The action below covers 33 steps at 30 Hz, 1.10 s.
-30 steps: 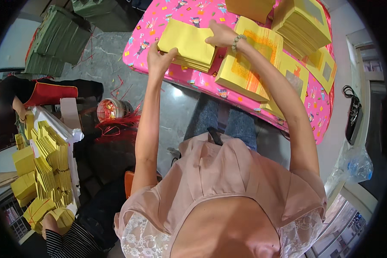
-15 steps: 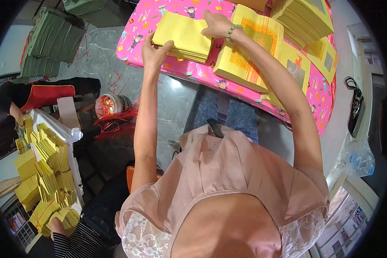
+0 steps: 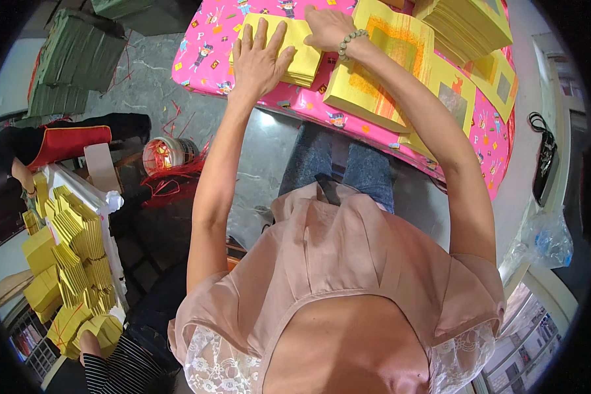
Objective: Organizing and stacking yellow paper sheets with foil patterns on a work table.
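A small stack of plain yellow paper sheets [image 3: 303, 56] lies on the pink patterned table cover [image 3: 207, 49]. My left hand [image 3: 259, 60] rests flat on the stack's near left part, fingers spread. My right hand [image 3: 327, 27], with a bead bracelet at the wrist, presses on the stack's far right corner. Just to the right sits a thicker yellow stack with an orange print [image 3: 387, 46] on top.
More yellow stacks [image 3: 469, 23] and printed sheets [image 3: 499, 82] fill the table's right side. Green bundles [image 3: 75, 59] lie on the floor at left, near a tub with red strings [image 3: 167, 157]. Folded yellow papers [image 3: 75, 249] pile on a side table by another person's hand [image 3: 88, 341].
My left hand let go of the stack's near edge and now lies flat on top with fingers spread. The stack has settled on the table; my right hand stays at its far corner.
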### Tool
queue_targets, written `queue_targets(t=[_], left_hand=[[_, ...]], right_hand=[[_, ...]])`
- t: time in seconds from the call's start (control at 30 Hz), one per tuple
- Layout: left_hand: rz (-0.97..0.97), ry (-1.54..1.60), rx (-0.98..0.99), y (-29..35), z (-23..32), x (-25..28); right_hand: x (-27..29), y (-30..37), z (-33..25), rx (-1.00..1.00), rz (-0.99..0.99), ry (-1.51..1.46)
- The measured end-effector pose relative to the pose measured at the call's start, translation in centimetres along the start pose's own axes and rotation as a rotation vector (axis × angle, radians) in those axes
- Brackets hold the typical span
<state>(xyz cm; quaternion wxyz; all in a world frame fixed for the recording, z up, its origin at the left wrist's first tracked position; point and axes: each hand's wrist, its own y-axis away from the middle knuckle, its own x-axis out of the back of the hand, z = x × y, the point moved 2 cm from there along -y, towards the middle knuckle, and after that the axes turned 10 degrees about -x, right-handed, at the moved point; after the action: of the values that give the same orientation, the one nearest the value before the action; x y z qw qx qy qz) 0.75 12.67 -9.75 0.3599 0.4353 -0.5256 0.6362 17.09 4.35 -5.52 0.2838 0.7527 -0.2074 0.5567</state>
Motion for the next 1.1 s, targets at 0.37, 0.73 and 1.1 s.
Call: queue_targets(t=[0.37,0.73,1.1], left_hand=[[0.006,-0.031,-0.043,-0.1,-0.8,-0.9],[-0.131,-0.133,-0.086,-1.1,-1.9,-0.4],[-0.253,0.042,-0.076,-2.9,-1.9,1.7]], right_hand=[[4.5,6.3,2.2,0.433,0.667,-0.07],[2.9,21.4,11.2,0.365,0.385,-0.048],[1.9,22.9,12.5,0.405,0.511,-0.05]])
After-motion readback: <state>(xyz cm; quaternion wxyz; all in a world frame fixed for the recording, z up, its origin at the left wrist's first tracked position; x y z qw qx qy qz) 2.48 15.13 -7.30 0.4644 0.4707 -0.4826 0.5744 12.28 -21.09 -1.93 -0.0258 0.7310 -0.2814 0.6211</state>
